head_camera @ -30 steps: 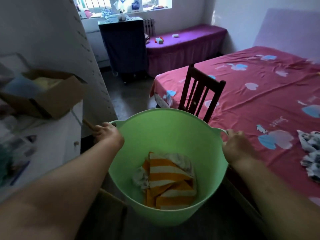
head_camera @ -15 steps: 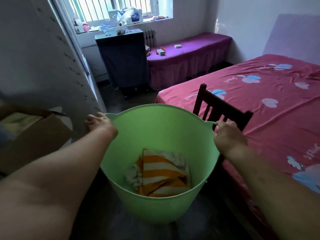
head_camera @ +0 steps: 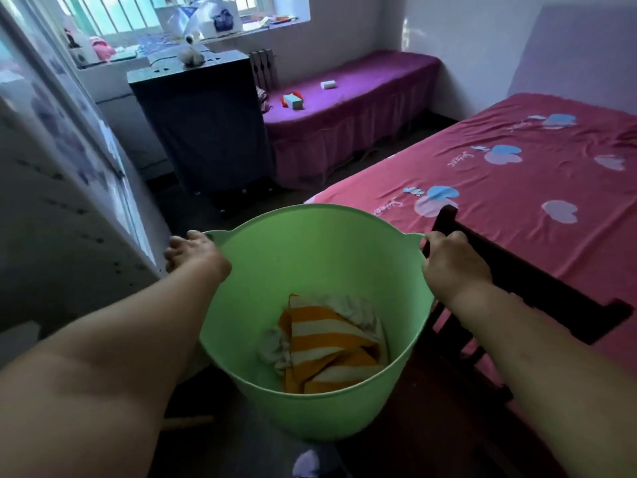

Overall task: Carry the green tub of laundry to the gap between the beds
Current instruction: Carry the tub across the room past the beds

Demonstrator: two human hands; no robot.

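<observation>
I hold the green tub off the floor in front of me, one handle in each hand. My left hand grips the left handle and my right hand grips the right one. Inside the tub lies an orange-and-white striped cloth on top of a pale grey garment. Ahead to the right is the pink bed, and beyond it against the far wall the purple bed. A strip of dark floor runs between the two beds.
A dark wooden chair stands right beside the tub against the pink bed. A dark cabinet stands ahead left of the purple bed. A white wall or door panel closes the left side. The window sill holds bags and small items.
I have walked forward with the tub: the chair has slid from ahead to my right side, the cardboard box on the left has left view, and the cabinet and purple bed are closer.
</observation>
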